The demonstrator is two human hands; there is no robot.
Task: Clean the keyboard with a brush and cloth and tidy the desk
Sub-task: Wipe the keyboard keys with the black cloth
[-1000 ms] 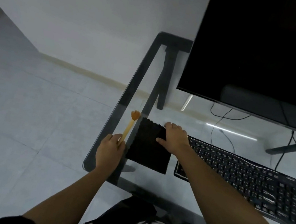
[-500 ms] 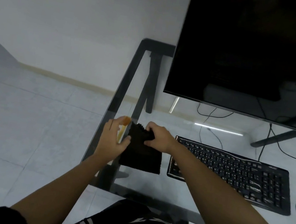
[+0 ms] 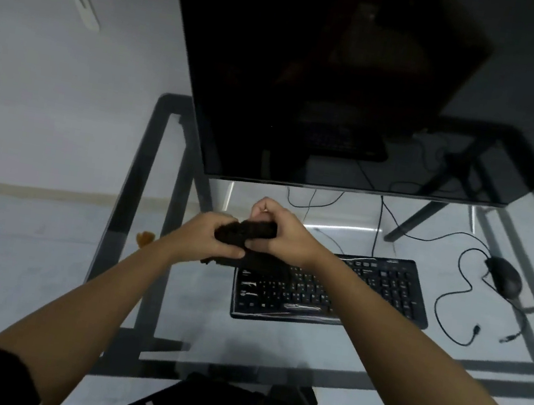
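Observation:
A black cloth (image 3: 258, 230) is bunched up in the air over the left end of the black keyboard (image 3: 370, 289). My left hand (image 3: 203, 238) grips its left part and my right hand (image 3: 286, 236) pinches its right part, with a loose flap hanging onto the keys. The brush (image 3: 144, 238) shows only its orange head, left of my left forearm on the glass desk (image 3: 137, 190). The forearm hides its handle, so I cannot tell whether anything holds it.
A large dark monitor (image 3: 347, 75) stands behind the keyboard and overhangs it. A black mouse (image 3: 505, 277) lies at the right, its cable (image 3: 452, 299) looping down to loose plug ends near the keyboard's right end. The desk's near edge runs just above my lap.
The cloth was lying flat on the desk under my right hand. Both hands have lifted and bunched it over the keyboard. The brush left my left hand's grip and the view swung right.

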